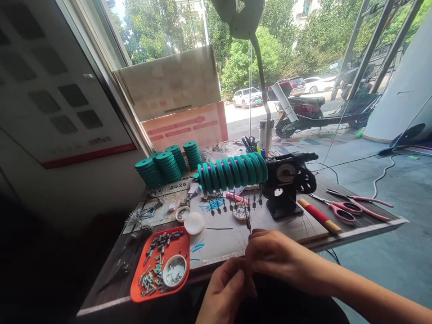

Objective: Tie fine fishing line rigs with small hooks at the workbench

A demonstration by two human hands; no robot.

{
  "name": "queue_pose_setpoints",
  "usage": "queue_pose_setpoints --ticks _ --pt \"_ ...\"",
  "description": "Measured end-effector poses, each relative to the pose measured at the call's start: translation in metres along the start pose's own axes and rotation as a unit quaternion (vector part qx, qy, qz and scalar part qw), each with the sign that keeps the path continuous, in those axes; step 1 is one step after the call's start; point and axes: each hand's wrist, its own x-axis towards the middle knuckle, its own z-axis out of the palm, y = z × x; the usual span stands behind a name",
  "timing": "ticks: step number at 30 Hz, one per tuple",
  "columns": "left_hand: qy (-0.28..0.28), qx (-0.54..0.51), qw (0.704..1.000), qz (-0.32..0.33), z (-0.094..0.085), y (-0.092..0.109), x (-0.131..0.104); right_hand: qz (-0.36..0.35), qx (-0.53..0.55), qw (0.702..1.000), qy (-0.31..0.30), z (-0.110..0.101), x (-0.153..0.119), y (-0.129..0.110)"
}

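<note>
My right hand [272, 252] is closed in a pinch at the table's front edge, just below a small dark piece [248, 224] on a thin line that hangs from the coil rack. My left hand [229, 285] is closed too, its fingertips meeting those of my right hand. Whatever the fingers pinch is too small or hidden to make out. Above them, a row of green ribbed spools [232, 172] with purple windings sits on the shaft of a black hand winder [286, 180] with a dial. Several small dark pieces [225, 209] dangle beneath the spools.
An orange tray [137, 288] holds small metal parts and a white dish [174, 271]. Stacked green spools [165, 166] stand at the back left. A red-handled brush [319, 216], scissors [342, 210] and pliers [366, 204] lie on the right. A white lid [194, 223] lies near the middle.
</note>
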Motion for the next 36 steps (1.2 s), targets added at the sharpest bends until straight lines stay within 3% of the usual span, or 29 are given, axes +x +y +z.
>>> queue_pose_setpoints --ticks 4,7,14,17,20,23,28,32,36 --pt "0.007 0.124 0.991 0.052 -0.002 0.002 0.001 -0.015 0.003 1.0 0.015 0.002 0.0 0.003" --pt "0.01 0.145 0.987 0.063 0.001 0.001 0.004 -0.02 0.02 0.999 0.021 0.005 0.0 0.008" --pt "0.056 -0.032 0.998 -0.005 0.008 -0.007 0.007 0.009 0.126 0.992 0.029 0.009 0.002 0.017" --pt "0.066 -0.088 0.994 -0.004 0.009 -0.012 0.007 -0.01 0.073 0.996 0.05 0.011 0.0 0.016" --pt "0.085 -0.138 0.987 -0.012 0.012 -0.017 0.003 -0.034 0.005 0.993 0.115 0.014 -0.009 0.016" --pt "0.119 -0.19 0.974 -0.033 0.015 -0.02 -0.002 0.0 0.004 0.988 0.156 0.024 -0.018 0.019" --pt "0.155 -0.229 0.96 -0.046 0.019 -0.021 -0.008 0.087 0.137 0.98 0.117 0.043 -0.021 0.024" --pt "0.165 -0.231 0.958 -0.043 0.019 -0.021 -0.009 0.121 0.287 0.945 0.098 0.048 -0.011 0.025" --pt "0.165 -0.199 0.966 -0.01 0.014 -0.024 -0.007 0.139 0.353 0.922 0.074 0.049 -0.003 0.025"
